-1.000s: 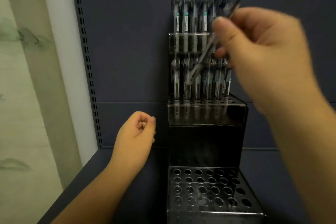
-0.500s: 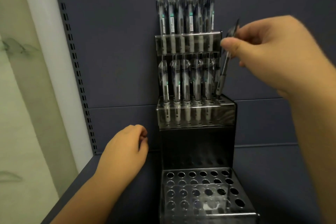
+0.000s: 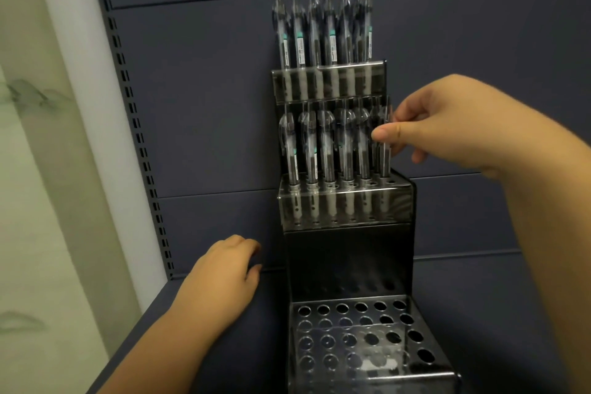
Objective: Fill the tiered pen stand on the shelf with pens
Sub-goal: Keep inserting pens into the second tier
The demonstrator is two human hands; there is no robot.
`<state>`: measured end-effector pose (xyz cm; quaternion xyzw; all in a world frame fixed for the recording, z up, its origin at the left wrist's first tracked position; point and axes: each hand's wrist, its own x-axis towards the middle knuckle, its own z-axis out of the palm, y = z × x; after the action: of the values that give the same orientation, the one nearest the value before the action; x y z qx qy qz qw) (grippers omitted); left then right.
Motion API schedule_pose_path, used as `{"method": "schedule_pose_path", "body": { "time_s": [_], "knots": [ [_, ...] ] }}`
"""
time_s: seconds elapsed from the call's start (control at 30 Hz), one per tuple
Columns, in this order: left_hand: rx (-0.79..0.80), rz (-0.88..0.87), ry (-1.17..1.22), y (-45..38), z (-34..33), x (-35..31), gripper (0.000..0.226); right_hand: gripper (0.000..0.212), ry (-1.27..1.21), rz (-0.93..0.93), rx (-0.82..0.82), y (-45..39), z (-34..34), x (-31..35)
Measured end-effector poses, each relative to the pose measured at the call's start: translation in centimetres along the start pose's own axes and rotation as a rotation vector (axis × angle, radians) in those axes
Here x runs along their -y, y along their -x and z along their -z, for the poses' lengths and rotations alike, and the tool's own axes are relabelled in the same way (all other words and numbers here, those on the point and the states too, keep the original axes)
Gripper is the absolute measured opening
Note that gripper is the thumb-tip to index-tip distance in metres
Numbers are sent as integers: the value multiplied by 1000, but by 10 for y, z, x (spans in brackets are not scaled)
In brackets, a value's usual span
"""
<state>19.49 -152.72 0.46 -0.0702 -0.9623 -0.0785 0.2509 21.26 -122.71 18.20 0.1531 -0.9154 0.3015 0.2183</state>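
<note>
Tiered pen stand [image 3: 347, 253], dark with clear fronts, stands on a dark shelf [image 3: 511, 313] against the back panel [image 3: 208, 89]. Three tiers. Top tier [image 3: 329, 80] holds a full row of pens [image 3: 323, 29], upright, caps up, some with teal labels. Middle tier [image 3: 343, 205] holds a row of pens [image 3: 332, 150] upright in its holes, tips showing through the clear front. Bottom tier [image 3: 361, 339] is a plate of round holes in rows, no pens in it.

Right hand [image 3: 454, 125] pinches one pen [image 3: 384, 144] between thumb and fingers at the right end of the middle tier row. That pen is upright, lower end in or at the rightmost hole; cannot tell how deep it sits.

Left hand [image 3: 224, 278] rests on the shelf just left of the stand, fingers loosely curled, holding nothing, fingertips near the stand's side.

Slotted upright rail [image 3: 134, 125] runs along the left edge of the panel; pale wall [image 3: 48, 169] beyond it.
</note>
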Motion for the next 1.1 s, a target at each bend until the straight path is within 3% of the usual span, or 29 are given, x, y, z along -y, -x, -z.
{"method": "schedule_pose_path", "body": {
  "time_s": [0.33, 0.4, 0.57, 0.77, 0.93, 1.1],
  "knots": [
    [-28, 38, 97, 3, 0, -6, 37, 30, 106, -58, 9, 12, 5, -1],
    [-162, 112, 236, 4, 5, -13, 44, 30, 117, -71, -91, 18, 5, -5],
    [-570, 199, 553, 2, 29, -27, 33, 31, 132, -86, -409, 36, -12, -26],
    [-766, 27, 700, 17, 71, -55, 30, 29, 318, 3, -459, 62, -30, -62],
    [-633, -226, 301, 23, 129, -123, 35, 34, 494, -28, -352, 84, 3, -93],
    [-442, -471, 250, 6, 136, -238, 38, 35, 571, -122, -300, 117, 68, -147]
  ]
}}
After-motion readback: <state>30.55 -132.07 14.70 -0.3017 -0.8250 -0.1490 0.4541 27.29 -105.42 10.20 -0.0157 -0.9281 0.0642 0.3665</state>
